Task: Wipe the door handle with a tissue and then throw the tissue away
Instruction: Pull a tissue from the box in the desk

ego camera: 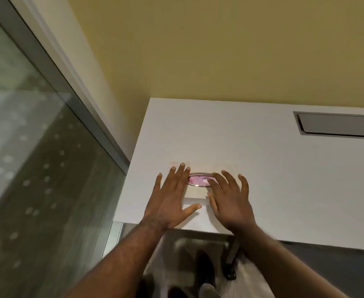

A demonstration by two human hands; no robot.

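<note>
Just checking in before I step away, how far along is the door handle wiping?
Nothing looks done. Both the left hand and right hand are open and spread over a pale tissue box with a pink oval opening on the white table; neither holds a tissue. Pulling one, wiping and binning remain. No door handle is visible.

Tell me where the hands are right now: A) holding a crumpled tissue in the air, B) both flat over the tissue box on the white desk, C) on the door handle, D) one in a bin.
B: the left hand and right hand lie spread, palms down, either side of the tissue box opening on the white desk.
</note>
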